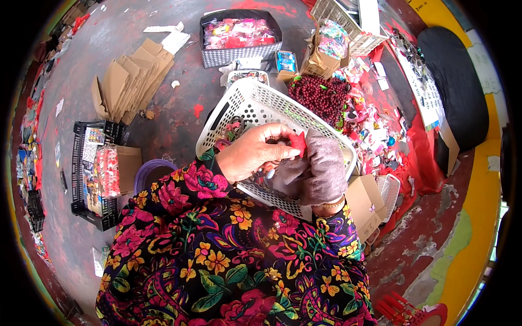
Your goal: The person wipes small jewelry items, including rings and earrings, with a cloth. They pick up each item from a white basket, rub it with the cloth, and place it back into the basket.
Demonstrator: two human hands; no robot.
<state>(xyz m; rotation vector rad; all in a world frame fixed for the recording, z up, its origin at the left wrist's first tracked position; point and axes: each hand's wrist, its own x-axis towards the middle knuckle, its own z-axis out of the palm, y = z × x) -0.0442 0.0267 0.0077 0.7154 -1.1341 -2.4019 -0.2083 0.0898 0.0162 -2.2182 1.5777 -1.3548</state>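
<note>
My left hand [255, 149] is closed, thumb and fingers pinching a small red piece [298, 143] of what looks like fabric. Beside it a greyish-mauve cloth [325, 165] covers my right hand, so its fingers are hidden; only the wrist with a thin bracelet [330, 205] shows. The red piece touches or nearly touches the cloth's left edge. Both hands are over a white perforated plastic basket [272, 93]. Inside the basket, left of my hands, lie small dark and reddish items [234, 129] that I cannot make out.
Beyond the basket stand a checkered bin [239, 56] of wrapped pink goods and a heap of dark red beads [321, 98]. Folded cardboard [130, 81], a black crate [81, 185] and a purple bucket [142, 176] are at left. Scattered trinkets [380, 141] and an open carton [365, 201] lie right.
</note>
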